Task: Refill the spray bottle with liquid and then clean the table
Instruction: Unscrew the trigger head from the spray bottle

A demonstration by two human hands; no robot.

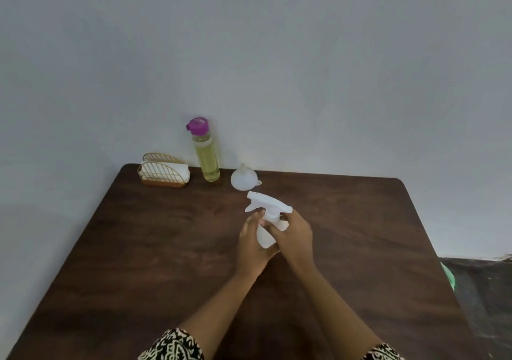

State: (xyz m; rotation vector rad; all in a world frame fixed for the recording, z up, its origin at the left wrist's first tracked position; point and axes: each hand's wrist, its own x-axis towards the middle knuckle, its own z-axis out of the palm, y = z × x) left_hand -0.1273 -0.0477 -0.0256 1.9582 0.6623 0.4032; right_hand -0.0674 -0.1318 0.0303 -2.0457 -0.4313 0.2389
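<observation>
A white spray bottle [265,236] stands near the middle of the dark wooden table [138,262], its trigger head [266,203] pointing left. My left hand [250,246] wraps the bottle's body from the left. My right hand [293,235] grips the neck just under the trigger head. Behind them, by the wall, stands a tall clear bottle of yellowish liquid [206,157] with a purple cap. A white funnel [243,178] lies upside down to its right.
A gold wire holder with white napkins [163,172] sits at the table's back left corner. A grey wall rises right behind the table. Past the table's right edge lies dark floor with something green [449,275].
</observation>
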